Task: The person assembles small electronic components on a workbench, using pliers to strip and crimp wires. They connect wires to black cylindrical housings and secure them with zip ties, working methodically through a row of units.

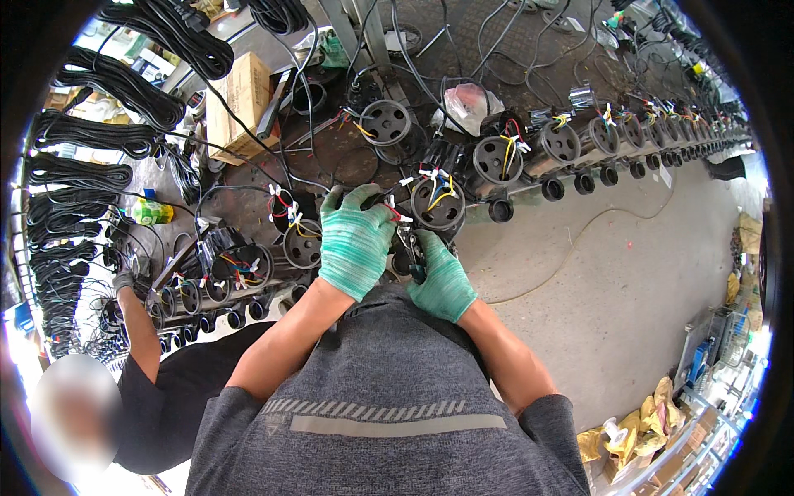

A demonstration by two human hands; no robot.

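Both my hands wear green knitted gloves and work close together in front of my body. My left hand [356, 241] pinches thin red wires [391, 206] with a white connector at their end; its fingertips are partly hidden. In my right hand [444, 279] is a pair of pliers [417, 271] with dark handles, its metal jaws up by the connector. Just beyond the right hand sits a black round motor housing [438, 201] with yellow, blue and white wires. Left of my left hand lies another such housing [303, 245], with red and yellow wires and white connectors.
A long row of similar black housings [561, 142] runs right along the bench [529, 58]. A cardboard box [240, 103], a clear plastic bag [470, 106] and loose cables lie behind. Coiled black cables [103, 87] hang left. A co-worker's gloved hand [123, 280] is at far left.
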